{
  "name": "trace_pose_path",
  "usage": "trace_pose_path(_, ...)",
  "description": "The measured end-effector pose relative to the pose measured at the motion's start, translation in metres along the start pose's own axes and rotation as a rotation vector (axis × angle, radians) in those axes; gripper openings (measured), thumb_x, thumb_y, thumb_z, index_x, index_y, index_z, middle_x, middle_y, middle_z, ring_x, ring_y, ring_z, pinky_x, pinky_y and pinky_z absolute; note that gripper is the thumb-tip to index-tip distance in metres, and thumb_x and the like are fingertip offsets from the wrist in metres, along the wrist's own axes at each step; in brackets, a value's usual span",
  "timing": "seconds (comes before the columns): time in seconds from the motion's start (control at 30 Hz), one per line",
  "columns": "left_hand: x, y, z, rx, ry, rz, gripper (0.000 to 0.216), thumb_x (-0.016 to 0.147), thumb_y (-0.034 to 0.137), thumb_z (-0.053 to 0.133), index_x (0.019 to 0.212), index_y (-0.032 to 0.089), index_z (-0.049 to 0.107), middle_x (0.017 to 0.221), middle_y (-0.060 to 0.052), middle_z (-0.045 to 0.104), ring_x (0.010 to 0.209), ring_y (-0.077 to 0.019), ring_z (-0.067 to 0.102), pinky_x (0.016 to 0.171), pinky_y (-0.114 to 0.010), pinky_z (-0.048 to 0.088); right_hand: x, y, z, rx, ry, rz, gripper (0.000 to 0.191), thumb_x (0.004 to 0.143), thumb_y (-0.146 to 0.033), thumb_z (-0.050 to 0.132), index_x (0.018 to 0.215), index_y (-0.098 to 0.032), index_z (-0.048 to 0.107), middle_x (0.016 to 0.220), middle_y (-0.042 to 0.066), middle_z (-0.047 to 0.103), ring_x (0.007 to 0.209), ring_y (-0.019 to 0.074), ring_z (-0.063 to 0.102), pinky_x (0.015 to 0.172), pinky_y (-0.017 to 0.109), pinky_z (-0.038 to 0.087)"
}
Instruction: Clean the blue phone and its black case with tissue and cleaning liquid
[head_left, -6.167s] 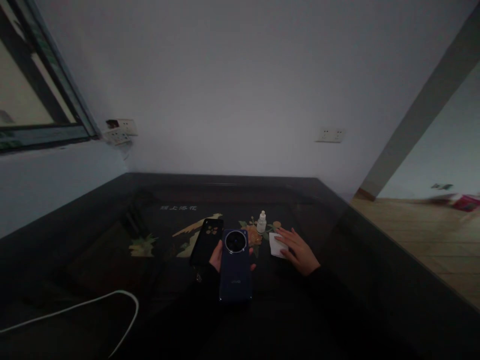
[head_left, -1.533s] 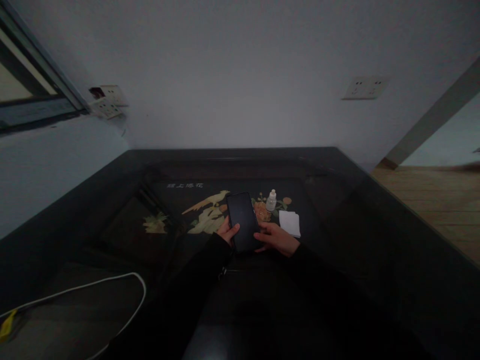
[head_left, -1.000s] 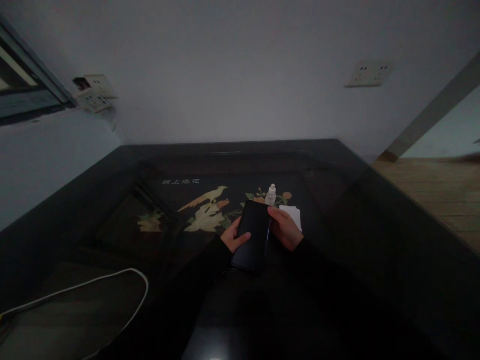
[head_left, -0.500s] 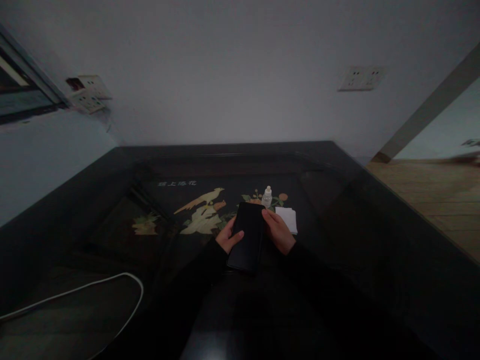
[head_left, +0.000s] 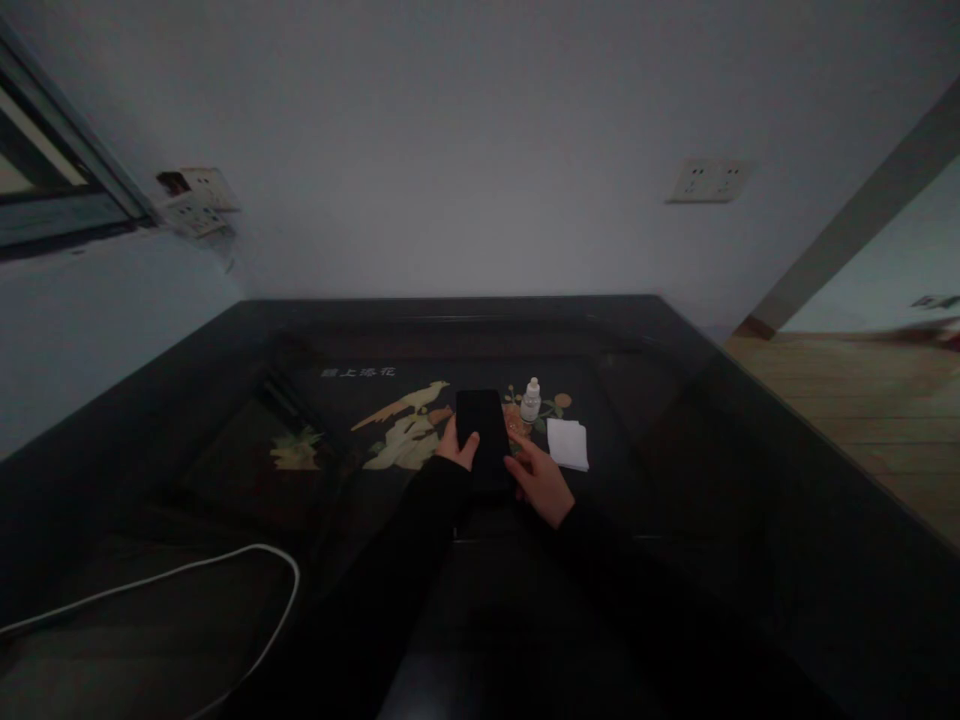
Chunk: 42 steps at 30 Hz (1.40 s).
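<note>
A black smartphone (head_left: 482,430) with a dark screen is held over the table, tilted slightly. My left hand (head_left: 457,446) grips its left side, the thumb lying on the front and the other fingers mostly hidden behind. At the right edge of the phone is my right hand (head_left: 545,484), thumb and forefinger apart, their tips by the edge; its other fingers are partly hidden. Just beyond that hand stands a small white dropper bottle (head_left: 530,402). Beside the bottle lies a small stack of white square cloths or papers (head_left: 568,444).
The dark glossy table (head_left: 450,308) has a bird and flower picture with lettering. A white cable (head_left: 187,563) curves at the lower left. Wall sockets (head_left: 706,181) are on the wall behind, and wooden floor (head_left: 847,400) shows at the right.
The phone has turned more upright and shifted slightly left and up. My right hand has slid down off its upper right corner, the thumb leaving the front. The view has tilted a little.
</note>
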<state>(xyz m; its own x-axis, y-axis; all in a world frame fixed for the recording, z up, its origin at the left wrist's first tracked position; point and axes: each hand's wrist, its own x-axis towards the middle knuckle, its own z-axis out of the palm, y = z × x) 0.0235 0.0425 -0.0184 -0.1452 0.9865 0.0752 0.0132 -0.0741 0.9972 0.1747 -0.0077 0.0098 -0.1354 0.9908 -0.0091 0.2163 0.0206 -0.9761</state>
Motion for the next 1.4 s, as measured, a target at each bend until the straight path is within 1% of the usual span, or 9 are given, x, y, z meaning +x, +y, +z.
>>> trace_pose_path(0.2,0.007,0.004,-0.003,0.26,-0.025,-0.02,0.046,0.063,0.034,0.066,0.104,0.017,0.058,0.095,-0.01,0.064,0.097,-0.0291,0.057,0.092,-0.042,0.036,0.003,0.004,-0.004,-0.044,-0.003,0.015,0.046,0.079,-0.029,0.049,0.123,-0.016,0.047,0.054,-0.005,0.051,0.033,0.0071,0.043,0.032,0.019,0.031)
trace_pose_path(0.37,0.019,0.01,-0.008,0.425,-0.112,-0.047,0.044,0.057,0.037,0.069,0.096,0.019,0.062,0.086,-0.009,0.066,0.089,-0.03,0.059,0.085,-0.04,0.04,0.002,0.002,-0.005,-0.053,-0.001,0.025,0.044,0.079,-0.031,0.049,0.121,-0.019,0.048,0.055,-0.005,0.053,0.032,0.0065,0.043,0.029,0.018,0.031)
trace_pose_path(0.53,0.023,0.012,-0.009,0.541,-0.146,-0.05,0.048,0.059,0.041,0.067,0.101,0.018,0.062,0.087,-0.012,0.066,0.085,-0.0317,0.06,0.078,-0.04,0.042,0.003,-0.001,-0.004,-0.087,-0.008,0.035,0.042,0.081,-0.028,0.047,0.122,-0.019,0.048,0.052,-0.005,0.052,0.031,0.0069,0.043,0.029,0.018,0.032)
trace_pose_path(0.7,0.019,0.016,-0.006,0.649,-0.163,-0.041,0.048,0.065,0.041,0.062,0.107,0.018,0.06,0.093,-0.012,0.066,0.086,-0.0303,0.06,0.076,-0.036,0.043,0.003,-0.002,-0.006,-0.154,-0.024,0.053,0.043,0.082,-0.028,0.045,0.123,-0.017,0.046,0.051,-0.005,0.051,0.032,0.0085,0.045,0.032,0.02,0.034)
trace_pose_path(0.9,0.009,0.032,-0.002,0.896,-0.211,-0.053,0.064,0.072,0.048,0.051,0.124,0.01,0.049,0.092,-0.022,0.064,0.086,-0.038,0.06,0.077,-0.045,0.041,0.003,-0.007,-0.01,-0.302,-0.052,0.067,0.043,0.084,-0.026,0.042,0.126,-0.015,0.044,0.055,-0.002,0.057,0.036,0.0114,0.049,0.04,0.024,0.04)
trace_pose_path(1.0,0.004,0.04,0.0,1.039,-0.246,-0.07,0.068,0.074,0.049,0.047,0.129,0.009,0.043,0.096,-0.024,0.063,0.089,-0.0393,0.06,0.077,-0.048,0.041,0.005,-0.01,-0.013,-0.427,-0.047,0.045,0.045,0.083,-0.021,0.046,0.127,-0.015,0.043,0.066,0.002,0.062,0.054,0.0148,0.058,0.057,0.026,0.044)
trace_pose_path(1.1,0.0,0.047,0.003,1.168,-0.298,-0.078,0.065,0.079,0.046,0.041,0.131,0.008,0.038,0.101,-0.025,0.062,0.093,-0.0374,0.06,0.077,-0.046,0.043,0.006,-0.012,-0.014,-0.557,-0.051,0.035,0.05,0.082,-0.017,0.048,0.13,-0.014,0.039,0.078,0.006,0.065,0.075,0.0196,0.061,0.069,0.029,0.042)
trace_pose_path(1.23,-0.002,0.052,0.005,1.288,-0.32,-0.086,0.064,0.082,0.047,0.038,0.134,0.011,0.033,0.104,-0.021,0.062,0.094,-0.0318,0.061,0.078,-0.04,0.045,0.008,-0.012,-0.013,-0.686,-0.061,0.019,0.048,0.083,-0.018,0.048,0.129,-0.009,0.04,0.087,0.013,0.066,0.084,0.024,0.062,0.072,0.031,0.041)
trace_pose_path(1.4,-0.007,0.053,0.009,1.401,-0.278,-0.1,0.069,0.084,0.048,0.036,0.14,0.013,0.018,0.097,-0.019,0.065,0.086,-0.0311,0.064,0.072,-0.04,0.047,0.007,-0.008,-0.011,-0.763,-0.021,-0.077,0.041,0.083,-0.018,0.048,0.124,-0.013,0.045,0.084,0.009,0.068,0.078,0.0206,0.063,0.068,0.027,0.043)
